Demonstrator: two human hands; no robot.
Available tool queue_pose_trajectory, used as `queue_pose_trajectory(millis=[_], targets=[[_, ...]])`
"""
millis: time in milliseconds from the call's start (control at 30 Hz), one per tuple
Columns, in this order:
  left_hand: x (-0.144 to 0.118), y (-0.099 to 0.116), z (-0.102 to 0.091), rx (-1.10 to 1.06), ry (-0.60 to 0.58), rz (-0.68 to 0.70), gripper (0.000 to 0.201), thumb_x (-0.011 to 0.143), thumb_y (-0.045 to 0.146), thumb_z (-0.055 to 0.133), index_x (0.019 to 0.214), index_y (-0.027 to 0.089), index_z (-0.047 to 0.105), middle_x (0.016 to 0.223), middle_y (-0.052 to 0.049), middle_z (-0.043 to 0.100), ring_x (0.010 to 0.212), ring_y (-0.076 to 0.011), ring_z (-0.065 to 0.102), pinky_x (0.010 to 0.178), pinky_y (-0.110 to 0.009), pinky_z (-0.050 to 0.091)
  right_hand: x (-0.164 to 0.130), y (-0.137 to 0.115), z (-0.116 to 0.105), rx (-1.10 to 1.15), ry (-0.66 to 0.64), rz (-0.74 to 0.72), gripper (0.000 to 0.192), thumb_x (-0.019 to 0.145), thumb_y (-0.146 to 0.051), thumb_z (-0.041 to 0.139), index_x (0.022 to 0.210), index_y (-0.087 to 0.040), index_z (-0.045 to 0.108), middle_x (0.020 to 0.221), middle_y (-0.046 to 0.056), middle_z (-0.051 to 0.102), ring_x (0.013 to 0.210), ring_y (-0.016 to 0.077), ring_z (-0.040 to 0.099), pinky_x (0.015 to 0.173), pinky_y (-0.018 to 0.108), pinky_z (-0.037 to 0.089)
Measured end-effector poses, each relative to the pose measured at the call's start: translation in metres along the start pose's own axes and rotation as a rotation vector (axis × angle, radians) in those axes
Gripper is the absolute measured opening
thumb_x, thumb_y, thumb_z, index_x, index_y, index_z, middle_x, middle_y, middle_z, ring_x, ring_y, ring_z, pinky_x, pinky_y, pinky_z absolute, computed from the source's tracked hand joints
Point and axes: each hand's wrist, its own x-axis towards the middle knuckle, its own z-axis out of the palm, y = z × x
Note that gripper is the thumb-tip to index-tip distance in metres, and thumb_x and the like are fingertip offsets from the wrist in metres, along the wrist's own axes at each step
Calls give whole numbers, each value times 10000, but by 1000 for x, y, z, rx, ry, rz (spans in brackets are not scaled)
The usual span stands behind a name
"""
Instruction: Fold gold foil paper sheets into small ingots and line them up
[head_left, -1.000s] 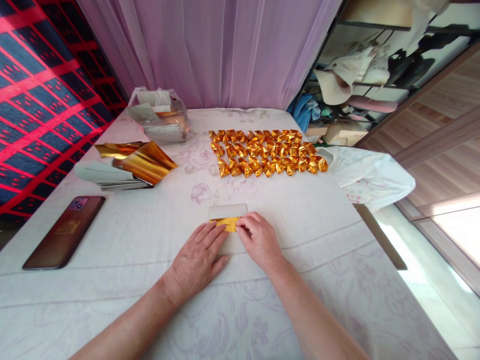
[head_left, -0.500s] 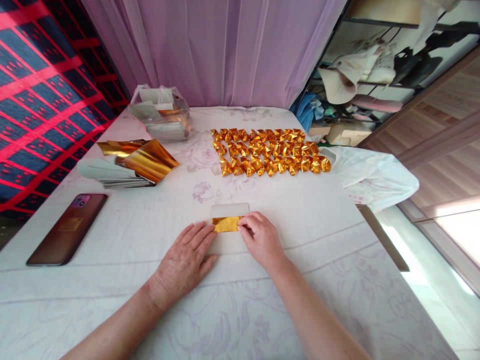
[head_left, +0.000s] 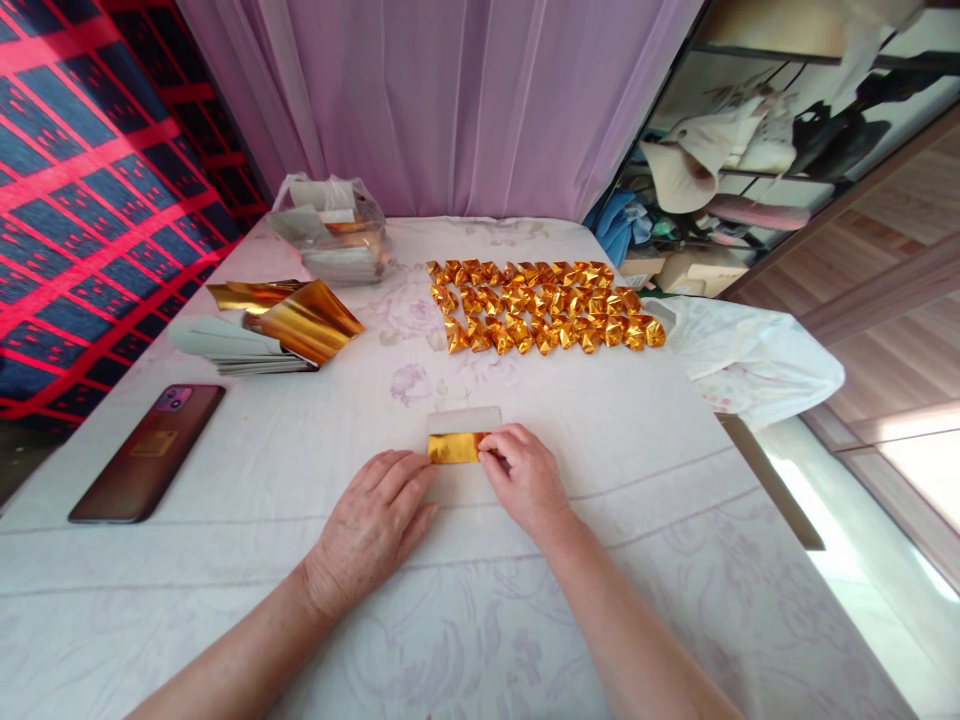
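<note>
Folded gold paper [head_left: 457,447], lying flat on the cloth-covered surface [head_left: 480,590], ahead of and between both hands, gold strip nearer, pale strip just beyond. Pinched at its right end between thumb and forefinger of the right hand [head_left: 523,482]. At its near left corner, fingertips of the left hand [head_left: 371,525], palm down, fingers stretched out and laid side by side, thumb apart; hard to tell whether touching.

Beyond the paper, well apart, three rows of gold shapes [head_left: 544,330], set close together and blocking the way toward the far right. To the left of these, past flower-printed cloth, a loose stack of sheets [head_left: 307,320], gold and grey, with a clear bag of sheets [head_left: 334,240] behind. Nearer, by the left edge, a dark phone [head_left: 150,455], back up, well apart from the left hand.

Along the far edge, a purple curtain [head_left: 420,110]. Beyond the left edge, red-and-blue checked fabric [head_left: 90,200]. Past the right edge, a white bag [head_left: 765,360] just beside the rows, with pale floor [head_left: 877,620] below. Widest room for moving: nearer side, and right of the right hand, out to the slanting edge
</note>
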Motion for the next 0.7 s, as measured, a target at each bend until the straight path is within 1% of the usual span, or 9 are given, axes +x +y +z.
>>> queue_pose_trajectory(millis=[100,167,233,333,400,500,600,700], targets=[[8,6,7,10,-41,54,400,973,306,480,1338,159,554,1377,-123,585,1334,-289,476,1113,-487,396,0,0,0,-17,-6,-10,136,863,-141,558,828,-226,658,876,40,662,828,182,633,767,303,492],[12,6,14,23,-95,60,464,996,387,437,1393,159,510,1444,-119,534,1385,-280,423,1149,-489,338,0,1,0,-20,-5,-20,141,874,-147,552,837,-227,662,884,43,662,833,183,631,779,306,495],[13,4,20,26,-142,41,509,1003,464,400,1412,177,499,1452,-102,531,1394,-267,413,1173,-482,288,-1,1,0,-17,-3,-26,150,880,-143,543,847,-225,664,898,47,664,843,183,630,791,308,496],[11,1,23,33,-173,16,532,1005,511,367,1418,202,495,1447,-76,541,1383,-261,430,1187,-483,238,-1,-1,2,-37,-6,-16,113,876,-162,567,835,-226,652,893,46,655,841,186,623,780,307,492],[11,0,23,36,-178,16,534,1005,509,368,1424,199,485,1455,-74,534,1379,-265,435,1187,-489,225,-1,-5,4,-83,6,9,67,867,-210,612,805,-227,633,868,42,639,817,189,613,755,307,482],[11,0,22,32,-184,15,527,999,497,395,1425,197,480,1456,-73,533,1374,-271,442,1184,-500,216,1,-11,9,-184,39,51,113,847,-280,667,772,-227,603,833,42,617,779,196,590,714,308,461],[12,0,21,31,-188,10,516,994,489,412,1414,199,490,1450,-73,539,1368,-270,451,1188,-505,199,2,-13,11,-228,48,62,120,838,-271,680,771,-229,591,833,43,617,786,205,587,703,308,450],[12,-2,21,35,-186,21,508,997,480,411,1404,189,499,1445,-79,543,1365,-267,455,1193,-511,172,2,-11,9,-197,24,61,95,844,-226,663,783,-231,590,846,34,622,794,198,592,710,303,448]])
